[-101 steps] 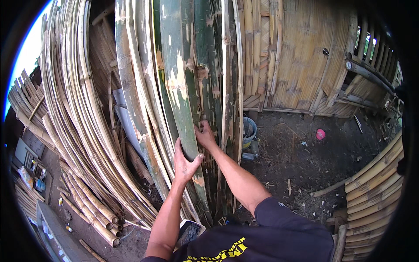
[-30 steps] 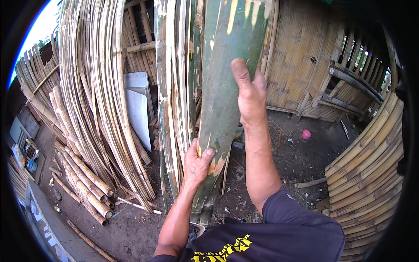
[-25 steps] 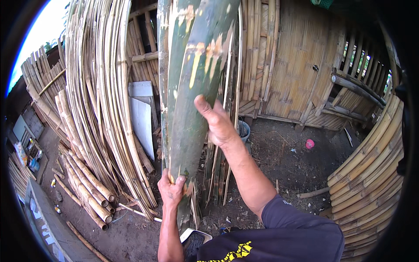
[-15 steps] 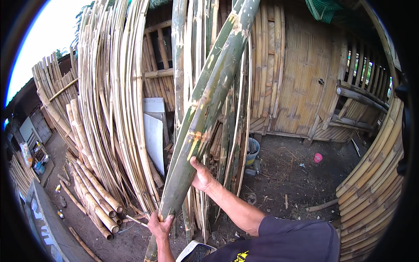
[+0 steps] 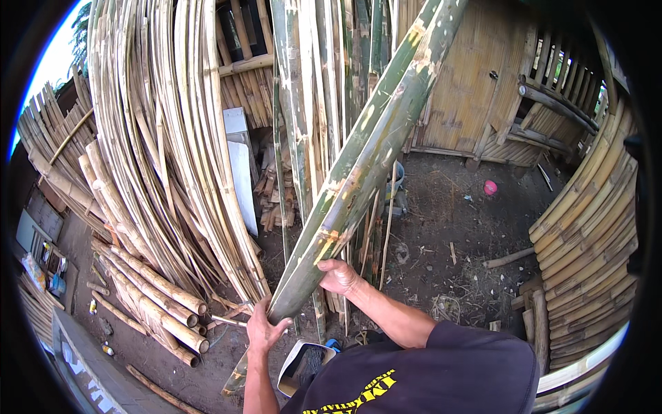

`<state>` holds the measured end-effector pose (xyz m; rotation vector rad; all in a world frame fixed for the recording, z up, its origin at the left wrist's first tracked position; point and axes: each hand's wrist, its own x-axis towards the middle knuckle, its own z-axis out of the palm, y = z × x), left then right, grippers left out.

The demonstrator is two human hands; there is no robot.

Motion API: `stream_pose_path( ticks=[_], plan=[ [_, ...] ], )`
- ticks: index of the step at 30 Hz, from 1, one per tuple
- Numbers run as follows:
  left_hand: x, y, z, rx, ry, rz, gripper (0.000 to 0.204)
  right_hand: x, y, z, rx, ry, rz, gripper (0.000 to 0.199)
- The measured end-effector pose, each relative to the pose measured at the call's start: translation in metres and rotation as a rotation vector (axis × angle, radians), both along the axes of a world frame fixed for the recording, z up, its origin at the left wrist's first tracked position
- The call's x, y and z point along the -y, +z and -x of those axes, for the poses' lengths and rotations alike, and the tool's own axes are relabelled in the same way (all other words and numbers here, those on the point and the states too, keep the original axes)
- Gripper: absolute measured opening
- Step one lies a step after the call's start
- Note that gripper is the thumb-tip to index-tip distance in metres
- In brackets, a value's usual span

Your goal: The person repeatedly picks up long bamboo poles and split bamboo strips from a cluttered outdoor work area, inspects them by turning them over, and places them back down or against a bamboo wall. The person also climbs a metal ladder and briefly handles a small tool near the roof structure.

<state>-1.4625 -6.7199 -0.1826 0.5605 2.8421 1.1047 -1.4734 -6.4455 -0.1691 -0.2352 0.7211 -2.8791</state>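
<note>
Person is holding a long green bamboo pole [image 5: 365, 165], tilted, top end leaning up and right past the frame, butt end low near the dirt floor [image 5: 441, 228]. Left hand [image 5: 261, 330] is cupping the butt from below, fingers wrapped on the pole. Right hand [image 5: 339, 276] is gripping the pole just above, fingers curled around its side. Pole looks stiff, thick, likely heavy and top-heavy; smooth skin could be slipping. Best hold judged low, two hands spread. Stacked pale bamboo poles [image 5: 158, 138] are leaning at left, woven bamboo wall [image 5: 476, 83] behind.
</note>
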Motion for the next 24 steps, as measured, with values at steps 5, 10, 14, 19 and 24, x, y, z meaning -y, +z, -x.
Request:
stream_pose_path(
  ticks=[5, 10, 14, 19, 24],
  plan=[
    [-0.072, 0.012, 0.011, 0.063, -0.173, -0.083, 0.093, -0.001, -0.037, -0.031, 0.054, -0.069, -0.007, 0.056],
    [-0.08, -0.01, 0.026, 0.176, -0.368, -0.025, 0.079, -0.044, -0.046, -0.044, -0.038, -0.175, -0.195, 0.076],
    [-0.103, -0.044, 0.038, 0.237, -0.457, 0.004, 0.078, -0.07, -0.05, -0.034, 0.152, -0.409, -0.043, 0.067],
    [-0.15, -0.078, 0.048, 0.312, -0.657, -0.064, 0.074, -0.102, -0.068, -0.052, 0.357, -0.602, 0.073, 0.051],
    [-0.204, -0.073, 0.048, 0.4, -0.76, 0.038, 0.072, -0.168, -0.089, -0.09, 0.287, -0.568, 0.057, 0.061]
  ],
)
